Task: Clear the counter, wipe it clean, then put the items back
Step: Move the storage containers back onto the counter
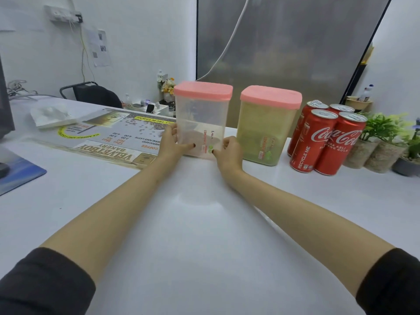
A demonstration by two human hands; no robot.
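A clear plastic container (201, 114) with a pink lid stands at the back of the white counter (204, 223); it holds a low layer of pinkish powder. My left hand (171, 143) grips its lower left side and my right hand (230, 152) grips its lower right side. Just to its right stands a second pink-lidded container (268, 130) filled with greenish powder. Several red Coca-Cola cans (325, 139) are grouped to the right of that.
Small potted green plants (384, 142) line the far right. A printed bakery menu mat (113, 137) lies to the left, with a white folded cloth or tissue pack (53, 115) behind it and a blue mouse pad (18, 176) at the left edge.
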